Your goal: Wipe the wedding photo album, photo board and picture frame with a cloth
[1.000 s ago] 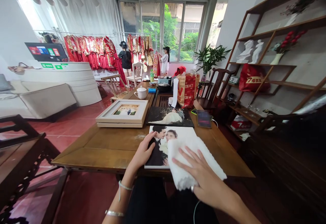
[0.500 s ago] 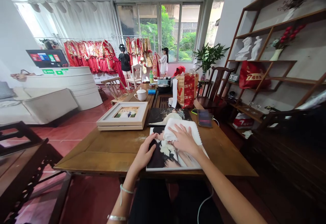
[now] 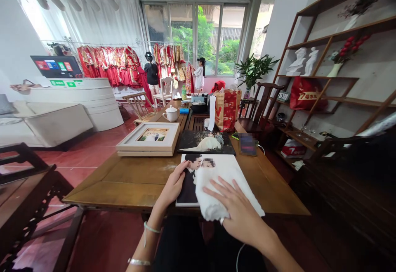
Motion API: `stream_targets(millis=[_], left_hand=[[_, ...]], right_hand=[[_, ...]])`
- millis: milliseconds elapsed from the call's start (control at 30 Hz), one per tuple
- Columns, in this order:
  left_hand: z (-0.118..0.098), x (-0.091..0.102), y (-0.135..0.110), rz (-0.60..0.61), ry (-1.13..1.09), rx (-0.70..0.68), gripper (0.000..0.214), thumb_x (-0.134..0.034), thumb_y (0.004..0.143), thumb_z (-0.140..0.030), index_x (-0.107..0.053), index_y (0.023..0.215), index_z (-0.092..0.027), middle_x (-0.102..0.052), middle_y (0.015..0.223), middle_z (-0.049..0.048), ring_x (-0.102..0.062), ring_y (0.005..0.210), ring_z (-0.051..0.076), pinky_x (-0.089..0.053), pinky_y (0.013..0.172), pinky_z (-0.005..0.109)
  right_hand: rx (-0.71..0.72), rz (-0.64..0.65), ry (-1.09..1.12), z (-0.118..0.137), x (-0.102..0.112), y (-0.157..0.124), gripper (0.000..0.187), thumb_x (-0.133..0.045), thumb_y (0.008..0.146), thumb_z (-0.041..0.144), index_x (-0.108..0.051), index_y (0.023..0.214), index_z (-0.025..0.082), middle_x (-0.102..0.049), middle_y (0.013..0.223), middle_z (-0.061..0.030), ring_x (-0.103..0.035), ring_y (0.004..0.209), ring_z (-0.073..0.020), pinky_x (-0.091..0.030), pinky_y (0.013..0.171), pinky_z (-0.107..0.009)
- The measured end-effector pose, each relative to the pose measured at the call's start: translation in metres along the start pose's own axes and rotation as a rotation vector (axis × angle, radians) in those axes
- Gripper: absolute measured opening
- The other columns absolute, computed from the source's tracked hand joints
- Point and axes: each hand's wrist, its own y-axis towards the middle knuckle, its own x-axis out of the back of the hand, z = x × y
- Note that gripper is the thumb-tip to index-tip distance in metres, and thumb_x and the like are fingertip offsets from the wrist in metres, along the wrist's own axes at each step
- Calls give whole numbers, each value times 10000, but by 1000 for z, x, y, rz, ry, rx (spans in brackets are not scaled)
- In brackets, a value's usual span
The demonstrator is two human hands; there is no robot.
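A photo panel point(image 3: 188, 191) of a couple lies flat near the table's front edge. My left hand point(image 3: 175, 183) rests at its left edge, fingers stretched out with the fingertips touching the panel. My right hand point(image 3: 236, 206) lies flat with fingers spread on a white cloth point(image 3: 213, 185), pressing it against the panel's lower right part. The cloth covers much of the picture and hangs slightly past the front edge. Just behind lies a dark photo panel point(image 3: 206, 142) showing a white gown. To the left, a pale picture frame point(image 3: 148, 139) lies on the table.
On the wooden table point(image 3: 123, 181) stand a lidded white cup point(image 3: 170, 114), a red paper bag point(image 3: 227, 109) and a dark tablet or phone point(image 3: 248, 145) with a cable. Wooden shelves point(image 3: 340, 78) are on the right. Two people stand by the red garments point(image 3: 108, 65) at the back.
My right hand has slid the white cloth down toward me, from the panel's upper part to its lower right. The couple's heads now show. My left hand stays at the left edge.
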Motion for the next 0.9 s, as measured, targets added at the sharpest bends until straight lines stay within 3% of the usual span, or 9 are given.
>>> stream_targets(millis=[133,267,367,533,633,733,800,900], left_hand=[[-4,2,-1,2,-8,9,404,-422,890,-285,-540,1270,-211,-489,1399,54,-371,1345,187,-217,1153,389],[-12,2,-1,5,-10,52,427,-371,920,-343,-526,1280,-173,-478,1406,76,-364,1349,192,-214,1152,385],[-18,1,0,16,-26,108,460,-327,935,-380,-510,1288,-148,-466,1413,88,-363,1348,188,-201,1154,375],[-22,1,0,16,-67,118,461,-298,945,-400,-525,1272,-167,-476,1406,83,-381,1336,189,-209,1150,381],[-20,1,-1,17,-55,88,427,-392,919,-391,-525,1271,-191,-482,1401,79,-391,1330,204,-233,1139,401],[-15,1,-2,31,-9,38,497,-564,833,-333,-489,1306,-201,-449,1424,93,-372,1341,226,-234,1138,415],[-11,1,-2,32,10,3,556,-626,784,-290,-480,1314,-209,-448,1423,98,-370,1341,236,-229,1140,427],[-7,1,-2,31,-7,-24,556,-647,769,-262,-494,1302,-218,-477,1398,99,-393,1327,245,-240,1137,436]], right_hand=[[-175,-112,-89,-10,-1,28,789,-481,649,116,-370,1400,333,-314,1494,-9,-166,1393,-261,-59,1102,-558],[-251,-165,-154,9,-11,53,701,-558,741,241,-372,1416,225,-316,1482,-143,-179,1367,-379,-74,1069,-613],[-132,-133,-107,31,-20,54,740,-590,739,290,-341,1430,201,-270,1499,-159,-114,1380,-390,-45,1090,-580],[101,-19,50,44,-21,18,798,-563,695,215,-290,1442,284,-146,1548,-63,26,1406,-303,10,1118,-531],[130,51,103,33,-10,-4,834,-499,623,125,-343,1412,346,-191,1534,35,-59,1413,-237,-23,1141,-480],[74,21,93,11,4,-8,846,-436,577,83,-406,1378,352,-325,1478,81,-192,1392,-181,-68,1153,-423],[-18,-48,62,-6,11,1,783,-432,610,92,-443,1365,300,-392,1447,49,-250,1373,-188,-106,1146,-409],[-161,-134,-3,-28,21,29,613,-459,707,163,-508,1318,153,-483,1385,-78,-336,1322,-255,-215,1099,-402]])
